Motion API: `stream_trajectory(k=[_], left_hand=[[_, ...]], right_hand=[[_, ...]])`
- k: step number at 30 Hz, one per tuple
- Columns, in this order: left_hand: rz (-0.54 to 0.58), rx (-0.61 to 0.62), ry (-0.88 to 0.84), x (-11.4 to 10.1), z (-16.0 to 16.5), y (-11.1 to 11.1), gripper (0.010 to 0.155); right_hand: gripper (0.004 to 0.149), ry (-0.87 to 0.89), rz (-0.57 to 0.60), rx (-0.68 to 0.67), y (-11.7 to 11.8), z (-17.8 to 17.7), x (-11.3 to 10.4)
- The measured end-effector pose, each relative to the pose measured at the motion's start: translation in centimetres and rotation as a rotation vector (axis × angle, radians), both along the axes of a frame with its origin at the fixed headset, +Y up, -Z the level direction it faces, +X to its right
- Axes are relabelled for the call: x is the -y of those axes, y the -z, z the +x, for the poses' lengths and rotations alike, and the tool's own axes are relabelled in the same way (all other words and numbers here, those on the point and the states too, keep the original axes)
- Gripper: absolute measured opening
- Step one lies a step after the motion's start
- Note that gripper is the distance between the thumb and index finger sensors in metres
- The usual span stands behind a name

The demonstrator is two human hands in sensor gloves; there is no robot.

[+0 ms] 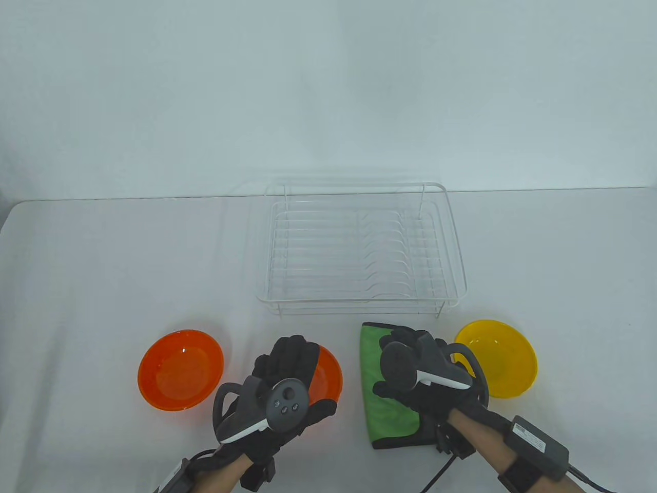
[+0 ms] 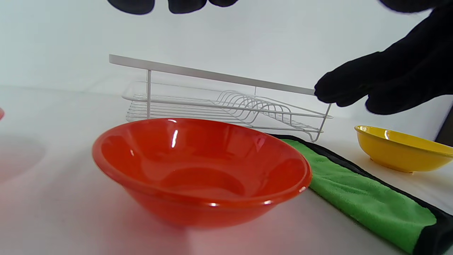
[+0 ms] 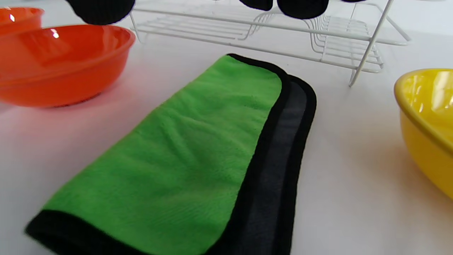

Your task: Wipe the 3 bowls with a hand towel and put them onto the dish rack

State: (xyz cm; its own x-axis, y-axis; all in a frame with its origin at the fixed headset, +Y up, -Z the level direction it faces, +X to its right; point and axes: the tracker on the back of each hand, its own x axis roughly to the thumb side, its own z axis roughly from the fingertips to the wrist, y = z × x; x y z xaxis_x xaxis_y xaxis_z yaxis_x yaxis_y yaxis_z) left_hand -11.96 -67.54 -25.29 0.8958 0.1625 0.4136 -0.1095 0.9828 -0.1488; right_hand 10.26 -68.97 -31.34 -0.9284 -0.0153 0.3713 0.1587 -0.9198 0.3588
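Two orange bowls and one yellow bowl (image 1: 497, 358) stand in a row near the table's front edge. The left orange bowl (image 1: 180, 368) stands alone. My left hand (image 1: 287, 354) hovers over the middle orange bowl (image 1: 328, 377) (image 2: 201, 170), fingers straight, holding nothing. A folded green hand towel (image 1: 387, 405) (image 3: 177, 156) with black trim lies between the middle and yellow bowls. My right hand (image 1: 403, 341) hangs above the towel with its fingers relaxed and apart from the cloth. The white wire dish rack (image 1: 359, 251) stands behind, with nothing in it.
The white table (image 1: 102, 267) runs back to a pale wall. A cable (image 1: 436, 475) trails from my right wrist at the front edge. The rack's front rail (image 3: 247, 24) sits just beyond the towel's far end.
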Motion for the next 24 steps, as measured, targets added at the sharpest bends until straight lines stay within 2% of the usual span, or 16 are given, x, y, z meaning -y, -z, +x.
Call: stream_trajectory(k=[5,13,19,24], left_hand=[[-0.003,0.001,0.01,0.0,0.1,-0.1,0.092],[-0.011,0.005,0.038,0.3,0.4,-0.1,0.092],[-0.022,0.004,0.048,0.3,0.4,0.0,0.092],[-0.034,0.003,0.047,0.4,0.4,0.0,0.091]], right_hand=[[0.087,-0.099,-0.076,0.032,1.9,-1.1,2.4],[0.089,-0.279,-0.155,0.092,3.5,-1.6,6.3],[0.081,-0.256,-0.079,0.077,3.7,-2.3,6.3],[0.054,-0.2,0.044,-0.003,2.8,-2.4,6.4]])
